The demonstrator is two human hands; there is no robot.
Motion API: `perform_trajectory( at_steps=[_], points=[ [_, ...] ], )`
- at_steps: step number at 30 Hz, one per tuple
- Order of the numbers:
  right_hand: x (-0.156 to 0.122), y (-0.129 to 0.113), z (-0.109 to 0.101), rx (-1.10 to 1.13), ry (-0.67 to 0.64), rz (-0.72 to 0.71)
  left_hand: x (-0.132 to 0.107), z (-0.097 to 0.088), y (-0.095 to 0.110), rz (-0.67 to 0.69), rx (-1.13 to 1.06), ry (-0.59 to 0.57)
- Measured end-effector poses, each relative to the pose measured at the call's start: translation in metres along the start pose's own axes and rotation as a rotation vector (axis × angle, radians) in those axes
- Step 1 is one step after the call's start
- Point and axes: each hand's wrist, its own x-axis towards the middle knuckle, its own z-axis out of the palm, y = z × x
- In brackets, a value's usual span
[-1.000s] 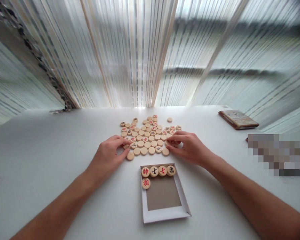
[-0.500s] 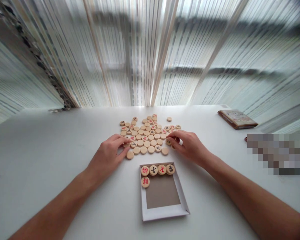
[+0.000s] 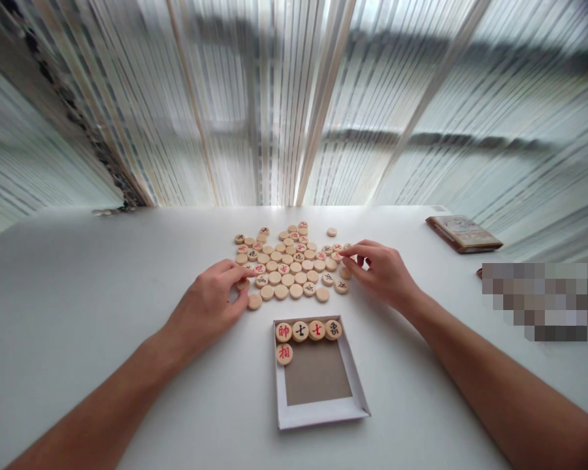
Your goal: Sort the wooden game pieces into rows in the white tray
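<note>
Many round wooden Chinese chess pieces (image 3: 287,280) lie in a loose flat cluster, some showing red or black characters, others blank side up. My left hand (image 3: 208,294) rests at the cluster's left edge, thumb and index finger apart, near a blank piece (image 3: 254,301). At the right edge, my right hand (image 3: 385,271) has its fingertips at a red-marked piece (image 3: 336,256), thumb and index slightly apart; nothing is seen lifted. Nearer me, a shallow white box (image 3: 323,414) holds a row of upturned pieces along its far side, with a red-marked piece (image 3: 284,354) below the row's left end.
A brown-edged flat box (image 3: 463,234) lies at the back right of the white table (image 3: 102,274). A blurred-out item (image 3: 539,300) is at the right. One lone piece (image 3: 332,232) sits behind the cluster. Striped string curtains (image 3: 274,104) hang beyond the table.
My right hand has moved right and slightly away from me, uncovering black-marked pieces at the cluster's right side. My left hand has shifted only slightly left. The pieces in the white box are unchanged.
</note>
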Motion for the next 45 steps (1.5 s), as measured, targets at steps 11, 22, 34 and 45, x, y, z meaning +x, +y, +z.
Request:
perform_trajectory(
  at_steps=[11,22,34,45],
  points=[
    [-0.001,-0.006,0.000,-0.061,-0.246,-0.141,-0.001,0.001,0.002,-0.036,-0.002,0.018],
    [0.000,-0.021,-0.008,-0.271,-0.347,-0.191,0.000,0.001,0.002,-0.034,0.016,0.008],
    [0.003,-0.005,0.002,-0.280,-0.254,-0.030,-0.001,-0.001,0.002,-0.022,0.018,0.018],
    [0.002,-0.002,-0.030,-0.106,-0.384,0.074,0.000,-0.001,0.004,-0.012,0.008,0.040]
  ],
)
